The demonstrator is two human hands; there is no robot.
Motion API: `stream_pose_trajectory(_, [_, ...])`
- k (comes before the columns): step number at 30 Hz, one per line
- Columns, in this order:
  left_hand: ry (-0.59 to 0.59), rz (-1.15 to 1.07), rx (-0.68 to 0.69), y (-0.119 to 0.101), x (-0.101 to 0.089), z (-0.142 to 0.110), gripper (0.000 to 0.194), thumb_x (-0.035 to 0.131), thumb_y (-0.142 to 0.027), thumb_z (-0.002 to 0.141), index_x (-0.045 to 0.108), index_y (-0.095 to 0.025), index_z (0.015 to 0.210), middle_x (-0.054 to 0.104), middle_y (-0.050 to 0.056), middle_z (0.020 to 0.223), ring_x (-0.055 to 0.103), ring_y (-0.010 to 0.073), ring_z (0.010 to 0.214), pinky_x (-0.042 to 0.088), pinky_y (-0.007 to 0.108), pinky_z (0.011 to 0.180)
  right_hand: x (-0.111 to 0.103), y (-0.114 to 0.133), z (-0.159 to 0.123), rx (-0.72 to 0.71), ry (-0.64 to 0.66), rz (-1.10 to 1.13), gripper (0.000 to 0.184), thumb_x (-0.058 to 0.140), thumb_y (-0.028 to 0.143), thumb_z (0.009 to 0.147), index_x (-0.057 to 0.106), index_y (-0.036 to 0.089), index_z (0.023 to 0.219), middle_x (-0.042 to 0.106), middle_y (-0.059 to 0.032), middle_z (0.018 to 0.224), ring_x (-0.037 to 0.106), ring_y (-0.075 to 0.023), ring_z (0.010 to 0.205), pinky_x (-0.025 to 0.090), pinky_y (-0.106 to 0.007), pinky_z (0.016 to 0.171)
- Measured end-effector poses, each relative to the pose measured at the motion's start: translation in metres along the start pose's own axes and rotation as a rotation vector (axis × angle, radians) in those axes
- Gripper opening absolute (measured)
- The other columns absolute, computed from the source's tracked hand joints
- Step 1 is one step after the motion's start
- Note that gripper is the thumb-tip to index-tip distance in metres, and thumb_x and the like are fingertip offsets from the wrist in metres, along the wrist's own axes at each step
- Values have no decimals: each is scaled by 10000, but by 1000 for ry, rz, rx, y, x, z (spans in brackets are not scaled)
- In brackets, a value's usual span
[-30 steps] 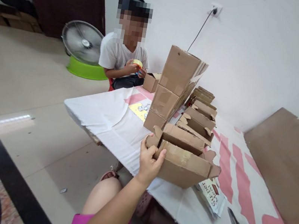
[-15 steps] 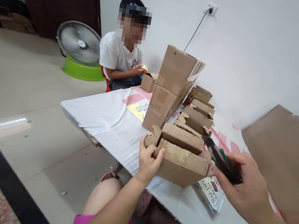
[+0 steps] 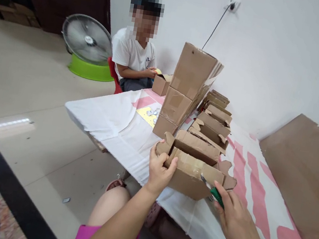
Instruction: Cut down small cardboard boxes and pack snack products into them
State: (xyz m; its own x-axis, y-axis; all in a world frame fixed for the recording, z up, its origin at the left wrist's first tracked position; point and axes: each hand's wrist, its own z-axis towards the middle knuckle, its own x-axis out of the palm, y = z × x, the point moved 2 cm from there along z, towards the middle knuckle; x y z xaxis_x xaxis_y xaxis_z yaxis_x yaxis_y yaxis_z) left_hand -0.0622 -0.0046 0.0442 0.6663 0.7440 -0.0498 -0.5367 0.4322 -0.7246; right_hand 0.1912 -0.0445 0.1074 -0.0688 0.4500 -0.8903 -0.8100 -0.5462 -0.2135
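In front of me an open cardboard box (image 3: pixel 190 185) rests on the table, its end flaps standing up. My left hand (image 3: pixel 161 172) grips the box's left end, with the thumb on the near side and the fingers round the flap. My right hand (image 3: pixel 233 214) is closed round the green handle of a utility knife (image 3: pixel 216 196). The blade points left and lies at the near upper edge of the box, by a strip of tape. Whether it cuts into the cardboard I cannot tell.
A tall stack of closed boxes (image 3: pixel 183 87) stands beyond the left hand. Behind the held box runs a row of open boxes (image 3: pixel 211 127). A large cardboard sheet (image 3: pixel 307 159) leans at right. Across the table sits a person (image 3: pixel 134 61) beside a small box (image 3: pixel 161 84) and a fan (image 3: pixel 89 39).
My right hand has brought the knife left and down to the box's near edge. The right flap now shows, and the printed packet is out of sight. My left hand keeps its grip.
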Motion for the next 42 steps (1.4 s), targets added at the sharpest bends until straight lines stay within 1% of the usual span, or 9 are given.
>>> stream_pose_trajectory(3, [-4, 3, 0, 0, 1, 0, 330, 632, -227, 847, 400, -214, 613, 534, 134, 1198, 495, 297, 1270, 448, 457, 1036, 3, 6, -6, -17, 14, -5, 464, 331, 409, 1021, 395, 223, 1441, 549, -53, 850, 575, -192, 705, 515, -332, 594])
stream_pose_trajectory(9, [5, 11, -3, -1, 0, 0, 345, 631, -220, 844, 380, -220, 607, 539, 126, 1171, 486, 293, 1277, 450, 441, 1024, 5, 21, 1, -46, 0, -36, 498, 387, 361, 1009, 364, 228, 1489, 502, -50, 848, 513, -201, 728, 492, -353, 620])
stream_pose_trajectory(16, [12, -14, 12, 0, -2, 2, 338, 629, -195, 836, 377, -218, 613, 534, 124, 1219, 500, 282, 1254, 484, 431, 978, 12, 29, 6, -13, -70, -88, 481, 426, 348, 995, 423, 212, 1456, 487, -64, 870, 499, -207, 736, 486, -365, 638])
stream_pose_trajectory(21, [61, -70, 51, -6, -1, -1, 339, 622, -166, 827, 367, -214, 608, 514, 125, 1250, 504, 277, 1260, 475, 430, 994, 17, 33, 13, 12, -117, -116, 479, 439, 352, 991, 436, 218, 1451, 485, -60, 867, 466, -188, 679, 471, -340, 600])
stream_pose_trajectory(26, [65, -80, 24, -4, -1, -3, 334, 629, -170, 824, 377, -212, 609, 509, 131, 1257, 527, 279, 1237, 477, 425, 984, 11, 31, 22, 46, -89, -25, 479, 418, 374, 1000, 436, 228, 1456, 497, -46, 837, 499, -184, 671, 479, -327, 586])
stream_pose_trajectory(30, [55, -62, -3, -1, -1, -1, 341, 634, -172, 819, 372, -214, 605, 532, 127, 1233, 521, 285, 1247, 469, 433, 989, -6, 29, 12, 61, -46, 26, 475, 412, 396, 1003, 441, 248, 1454, 521, -41, 842, 526, -168, 653, 463, -302, 550])
stream_pose_trajectory(33, [57, -58, 2, -3, 0, -2, 348, 629, -165, 817, 361, -218, 601, 549, 124, 1189, 512, 289, 1257, 472, 428, 981, -14, 30, 0, 38, -8, 24, 477, 401, 407, 1006, 441, 250, 1455, 517, -28, 808, 531, -160, 631, 436, -281, 510])
stream_pose_trajectory(38, [66, -38, -7, -6, 2, -3, 344, 632, -158, 811, 364, -220, 604, 543, 125, 1207, 500, 294, 1266, 477, 432, 978, -10, 32, -8, 31, -14, -32, 459, 385, 397, 1008, 479, 227, 1424, 504, -27, 782, 515, -165, 614, 431, -297, 516])
stream_pose_trajectory(42, [76, -46, 18, -6, 2, -3, 344, 618, -150, 812, 355, -221, 601, 548, 114, 1177, 506, 291, 1248, 490, 439, 963, -1, 33, -6, 42, -33, -62, 458, 374, 363, 1012, 453, 217, 1439, 500, -36, 796, 501, -171, 631, 455, -321, 566])
